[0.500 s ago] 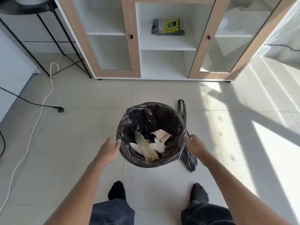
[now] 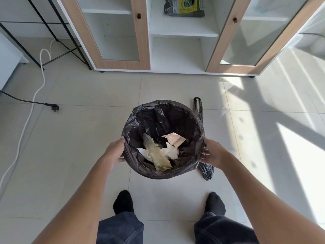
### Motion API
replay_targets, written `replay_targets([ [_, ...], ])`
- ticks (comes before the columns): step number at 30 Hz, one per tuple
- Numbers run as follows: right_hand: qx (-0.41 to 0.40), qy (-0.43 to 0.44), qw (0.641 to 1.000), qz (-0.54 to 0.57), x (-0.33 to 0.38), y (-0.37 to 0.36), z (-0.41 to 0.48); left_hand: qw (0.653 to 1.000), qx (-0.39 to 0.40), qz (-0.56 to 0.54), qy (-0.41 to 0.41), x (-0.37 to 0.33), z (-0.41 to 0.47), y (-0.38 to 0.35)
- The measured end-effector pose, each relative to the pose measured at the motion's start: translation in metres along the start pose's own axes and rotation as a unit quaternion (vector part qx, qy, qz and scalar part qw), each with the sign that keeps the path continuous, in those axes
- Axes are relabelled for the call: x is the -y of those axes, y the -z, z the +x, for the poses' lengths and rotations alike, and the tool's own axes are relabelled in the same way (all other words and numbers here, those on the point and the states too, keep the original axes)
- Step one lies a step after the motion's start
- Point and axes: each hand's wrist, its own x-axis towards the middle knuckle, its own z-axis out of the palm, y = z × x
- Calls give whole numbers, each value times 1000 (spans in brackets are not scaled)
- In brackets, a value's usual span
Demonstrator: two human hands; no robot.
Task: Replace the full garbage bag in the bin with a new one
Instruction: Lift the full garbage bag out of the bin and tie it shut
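Note:
A round bin lined with a black garbage bag [image 2: 163, 118] stands on the tiled floor in front of my feet. Crumpled paper and yellowish waste [image 2: 159, 152] lie inside it. My left hand [image 2: 114, 152] touches the bag's folded-over left side, with the thumb up at the rim and the fingers against the plastic. My right hand [image 2: 213, 153] rests against the right side, fingers fairly straight. A loose, folded black bag [image 2: 206, 170] lies on the floor to the right of the bin, partly behind my right hand. A pack of bags [image 2: 184, 7] sits on the cabinet shelf.
A white cabinet with two wood-framed glass doors [image 2: 140, 41] stands behind the bin. A black plug [image 2: 52, 107] and a white cable [image 2: 28, 118] lie on the floor at the left. Black stand legs [image 2: 58, 36] are at the far left.
Both hands have closed in from just beside the bin and now touch the bag's sides. My head has come lower and nearer to the bin.

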Motion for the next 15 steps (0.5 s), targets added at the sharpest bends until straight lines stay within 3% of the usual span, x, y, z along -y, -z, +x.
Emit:
replay_targets([
  [4, -12, -33, 996, 88, 4, 6, 3, 997, 16, -51, 48, 3, -2, -1],
  [10, 22, -78, 992, 100, 2, 10, 12, 996, 19, -57, 65, 6, 1, -2],
  [15, -5, -89, 989, 116, -1, 12, 17, 996, 7, -45, 73, 8, 2, -1],
])
